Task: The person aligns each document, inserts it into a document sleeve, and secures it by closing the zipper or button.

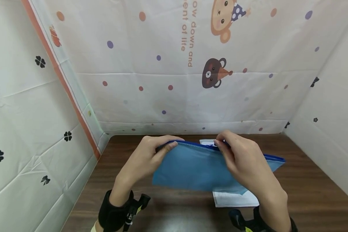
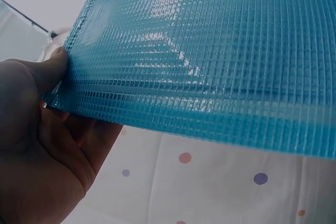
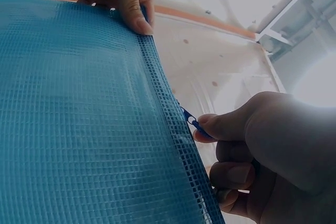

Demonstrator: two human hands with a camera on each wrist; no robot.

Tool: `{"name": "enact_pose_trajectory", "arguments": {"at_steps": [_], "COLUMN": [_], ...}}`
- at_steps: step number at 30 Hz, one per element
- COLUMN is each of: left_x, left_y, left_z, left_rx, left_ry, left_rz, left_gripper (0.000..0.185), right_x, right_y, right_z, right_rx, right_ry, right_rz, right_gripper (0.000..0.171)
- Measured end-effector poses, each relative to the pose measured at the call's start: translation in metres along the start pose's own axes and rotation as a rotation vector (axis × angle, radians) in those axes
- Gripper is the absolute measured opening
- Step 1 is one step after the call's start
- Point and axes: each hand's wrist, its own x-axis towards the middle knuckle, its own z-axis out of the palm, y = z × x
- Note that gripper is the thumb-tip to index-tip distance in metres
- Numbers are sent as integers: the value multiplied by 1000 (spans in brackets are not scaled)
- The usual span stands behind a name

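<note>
Blue mesh zip pouch (image 1: 197, 169), gridded plastic weave, held upright above the table (image 1: 174, 206) between both hands. Zipper pull (image 3: 190, 120): small blue tab on the pouch's top edge, pinched between thumb and forefinger of the right hand (image 1: 243, 161); that grip is closed on the tab, other fingers curled below it against the zipper band. Left hand (image 1: 146, 158): clasps the pouch's upper left corner, thumb on the near face, fingers behind; grip closed on the corner. From the left wrist camera the thumb presses flat on the weave at the edge. Zipper edge runs dark blue along the top from the left hand to the far right corner, which points out past the right wrist. White paper sheet (image 1: 235, 199): lies flat on the table under the pouch, its lower corner showing below the pouch's bottom edge. Table: dark brown wood grain. Backdrop (image 1: 174, 64): white cloth with coloured dots and cartoon bears, hung on three sides. Black wrist straps on both forearms.
</note>
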Motion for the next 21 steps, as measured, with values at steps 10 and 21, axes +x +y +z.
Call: {"name": "enact_pose_trajectory", "arguments": {"at_steps": [10, 21], "left_x": [-1, -1], "left_y": [-2, -3], "left_z": [-3, -5], "left_rx": [24, 41], "left_ry": [46, 104], "left_rz": [-9, -50], "left_gripper": [26, 28], "right_x": [0, 0], "right_y": [0, 1], "right_z": [-1, 0], "right_rx": [-9, -9], "right_ry": [5, 10], "right_rz": [9, 8], "right_gripper": [16, 14]}}
